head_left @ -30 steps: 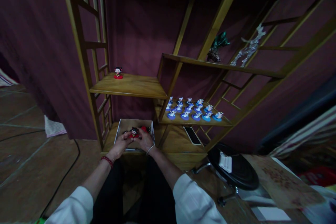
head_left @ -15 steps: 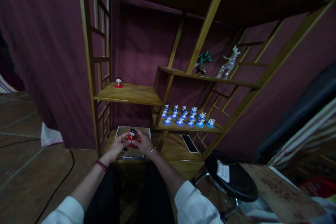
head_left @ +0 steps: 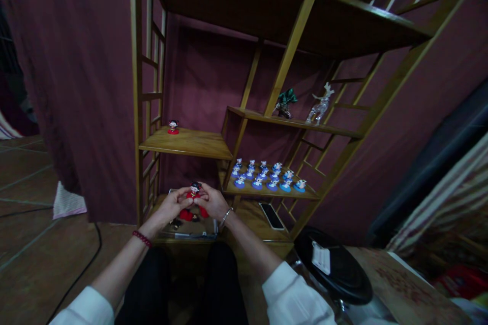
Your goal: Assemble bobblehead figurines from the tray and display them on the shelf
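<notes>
The person's left hand (head_left: 170, 206) had its fingers clamped on one side of a small, glossy, black-and-red figurine (head_left: 194, 191), upright above an open pale box (head_left: 209, 227); the right hand (head_left: 214, 203) clamped the other side. A light, even squeeze seemed best for keeping it level.

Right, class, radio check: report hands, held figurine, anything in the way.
Left hand and right hand both gripping red figurine. Figurine upright, over open box. Hands partly hide its base; no other obstruction seen.

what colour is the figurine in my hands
The figurine is mainly red, with a black top; best seen in the head view.
</notes>
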`<state>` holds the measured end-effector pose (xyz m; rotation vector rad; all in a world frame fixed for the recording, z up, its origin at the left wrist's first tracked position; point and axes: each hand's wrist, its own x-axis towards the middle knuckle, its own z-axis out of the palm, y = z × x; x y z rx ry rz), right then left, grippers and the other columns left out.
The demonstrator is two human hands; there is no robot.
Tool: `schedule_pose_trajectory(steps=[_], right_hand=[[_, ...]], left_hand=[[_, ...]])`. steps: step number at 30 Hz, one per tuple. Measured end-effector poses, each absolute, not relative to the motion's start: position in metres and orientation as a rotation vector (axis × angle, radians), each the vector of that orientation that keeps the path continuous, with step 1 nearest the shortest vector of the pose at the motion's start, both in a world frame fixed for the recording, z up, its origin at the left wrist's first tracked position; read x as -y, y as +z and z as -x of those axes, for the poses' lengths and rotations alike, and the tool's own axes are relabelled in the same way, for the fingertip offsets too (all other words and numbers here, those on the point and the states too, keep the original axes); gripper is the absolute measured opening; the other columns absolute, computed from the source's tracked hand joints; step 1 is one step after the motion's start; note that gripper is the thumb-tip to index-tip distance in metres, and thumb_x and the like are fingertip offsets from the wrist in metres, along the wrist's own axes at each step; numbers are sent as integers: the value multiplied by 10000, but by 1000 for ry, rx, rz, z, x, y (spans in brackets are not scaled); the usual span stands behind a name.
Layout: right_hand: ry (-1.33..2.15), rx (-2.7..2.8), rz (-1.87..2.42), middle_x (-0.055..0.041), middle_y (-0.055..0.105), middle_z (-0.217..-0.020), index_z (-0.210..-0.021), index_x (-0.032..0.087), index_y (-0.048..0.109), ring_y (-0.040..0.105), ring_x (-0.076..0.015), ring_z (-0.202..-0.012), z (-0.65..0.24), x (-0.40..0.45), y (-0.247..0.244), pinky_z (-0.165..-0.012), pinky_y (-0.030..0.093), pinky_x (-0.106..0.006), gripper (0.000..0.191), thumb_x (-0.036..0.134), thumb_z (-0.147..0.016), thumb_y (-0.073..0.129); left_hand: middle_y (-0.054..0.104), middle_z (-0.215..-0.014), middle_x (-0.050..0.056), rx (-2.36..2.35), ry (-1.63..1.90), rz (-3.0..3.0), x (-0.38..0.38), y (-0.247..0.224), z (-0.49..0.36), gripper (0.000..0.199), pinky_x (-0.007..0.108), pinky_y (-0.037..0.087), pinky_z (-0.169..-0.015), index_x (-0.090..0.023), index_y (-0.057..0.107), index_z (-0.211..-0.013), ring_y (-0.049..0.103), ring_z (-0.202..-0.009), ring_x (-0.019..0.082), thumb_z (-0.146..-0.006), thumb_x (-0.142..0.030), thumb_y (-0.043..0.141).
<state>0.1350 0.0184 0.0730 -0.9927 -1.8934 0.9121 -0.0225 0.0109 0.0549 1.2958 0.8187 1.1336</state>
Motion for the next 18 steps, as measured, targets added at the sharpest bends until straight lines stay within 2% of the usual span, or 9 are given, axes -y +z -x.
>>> schedule_pose_trajectory(steps=[7,11,14,18], right_hand=[[952,1905,935,-29,630,-978,-1113,200,501,616,-139,-788,-135,-21,77,-733,513,-288,453,188,-671,601],[976,1907,901,-30,632,-991,-1093,202,511,610,-147,-843,-133,-22,78,-763,504,-295,429,203,-673,601],[1012,1872,869,-39,637,-983,-1070,187,520,606,-159,-886,-131,-22,80,-790,497,-307,399,251,-684,598],[1024,1831,902,-40,652,-940,-1006,172,557,618,-161,-856,-129,-23,83,-799,495,-317,361,321,-682,610]], left_hand=[[667,-960,83,-822,1137,-1392,-9,63,25,549,320,482,-762,-132,556,-1052,625,-804,182,-579,-366,708],[677,-918,87,-842,1126,-1367,-9,64,27,559,324,472,-778,-120,567,-1030,630,-794,186,-554,-368,724],[689,-848,78,-875,1118,-1356,-7,66,29,558,337,467,-781,-113,573,-1010,634,-769,193,-540,-369,731],[682,-910,90,-867,1136,-1365,-5,66,28,551,345,461,-804,-116,573,-1019,631,-827,208,-556,-374,721]])
